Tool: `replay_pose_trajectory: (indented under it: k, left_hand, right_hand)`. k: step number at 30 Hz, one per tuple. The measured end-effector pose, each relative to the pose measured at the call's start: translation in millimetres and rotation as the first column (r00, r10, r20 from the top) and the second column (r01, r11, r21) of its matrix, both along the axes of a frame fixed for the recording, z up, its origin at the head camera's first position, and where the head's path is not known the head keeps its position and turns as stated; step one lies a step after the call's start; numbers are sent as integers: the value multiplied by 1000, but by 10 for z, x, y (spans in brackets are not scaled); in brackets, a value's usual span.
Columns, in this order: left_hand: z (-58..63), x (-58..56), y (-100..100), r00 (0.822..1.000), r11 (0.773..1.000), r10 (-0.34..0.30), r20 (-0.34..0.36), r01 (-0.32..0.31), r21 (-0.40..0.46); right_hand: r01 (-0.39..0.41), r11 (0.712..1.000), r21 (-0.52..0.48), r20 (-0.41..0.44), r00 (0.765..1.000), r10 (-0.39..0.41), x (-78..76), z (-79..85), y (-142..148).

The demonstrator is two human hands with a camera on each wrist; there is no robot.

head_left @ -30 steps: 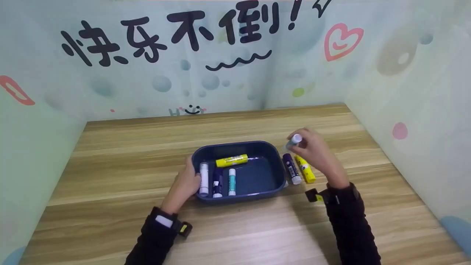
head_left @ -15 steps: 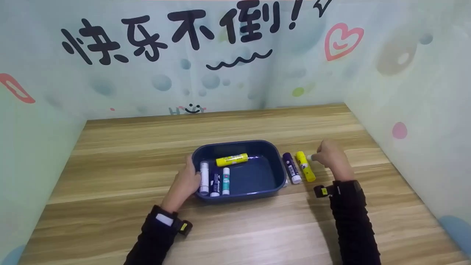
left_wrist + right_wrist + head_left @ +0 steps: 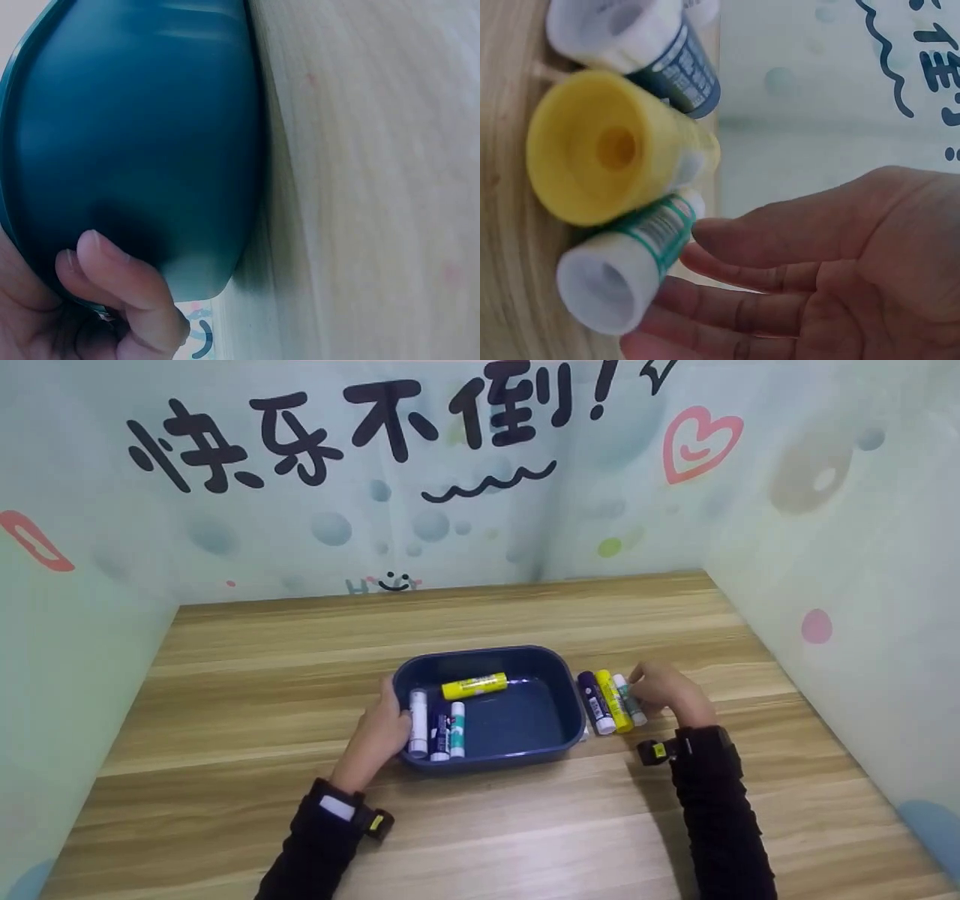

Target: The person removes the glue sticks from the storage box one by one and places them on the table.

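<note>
My left hand (image 3: 377, 733) grips the left wall of a dark blue plastic basin (image 3: 487, 763), fingers curled against its outside in the left wrist view. Inside lie a white glue stick (image 3: 418, 724), a dark purple one (image 3: 440, 737), a teal-and-white one (image 3: 457, 730) and a yellow one (image 3: 475, 686). To the right of the basin, a purple glue stick (image 3: 595, 701), a yellow one (image 3: 592, 150) and a green-and-white one (image 3: 656, 232) lie side by side. My right hand (image 3: 810, 270) touches the green-and-white stick from the right, its fingers nearly straight along it and thumb at its far end.
A small white end (image 3: 585, 733) shows between the basin and the purple stick, mostly hidden. The wooden table (image 3: 487, 840) ends at a printed curtain (image 3: 300, 555) behind, with curtain walls on both sides.
My right hand has brought the green-and-white stick down beside the yellow one; the yellow stick has shifted left against the purple. In the basin, the teal stick has rolled left. The left hand stays put.
</note>
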State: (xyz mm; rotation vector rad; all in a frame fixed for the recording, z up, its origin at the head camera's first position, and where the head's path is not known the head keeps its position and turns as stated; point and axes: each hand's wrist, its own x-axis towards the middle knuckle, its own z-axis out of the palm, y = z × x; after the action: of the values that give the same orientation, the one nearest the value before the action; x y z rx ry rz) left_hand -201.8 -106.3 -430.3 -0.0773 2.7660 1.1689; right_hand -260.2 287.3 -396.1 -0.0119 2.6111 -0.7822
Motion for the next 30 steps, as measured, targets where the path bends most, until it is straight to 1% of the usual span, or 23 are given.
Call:
replay_pose_trajectory:
  k: [8,11,16,19,20,23,27,30]
  left_hand:
    - [5,0,3,1000,1000,6,13,-7,14]
    - [13,3,10,1000,999,18,23,-18,27]
    - [14,4,16,998,997,38,51,-41,72]
    - [14,2,16,998,997,39,53,-43,71]
    - [14,0,16,998,997,38,51,-41,67]
    - [15,-2,13,998,998,36,45,-38,53]
    - [9,-4,10,999,998,30,34,-31,45]
    - [5,-5,11,999,998,30,33,-31,48]
  right_hand:
    - [9,1000,-14,29,1000,-9,30,89,-83]
    - [12,999,-38,18,1000,-11,46,128,-123]
    - [-27,989,-144,-47,999,20,52,148,-253]
    - [-47,972,-230,-77,997,30,61,137,-419]
    - [-57,970,-237,-102,994,34,71,132,-485]
    - [-91,970,-227,-175,983,51,104,98,-677]
    - [-118,985,-124,-304,950,76,134,18,-863]
    - [-98,994,-52,-383,921,71,150,-44,-941]
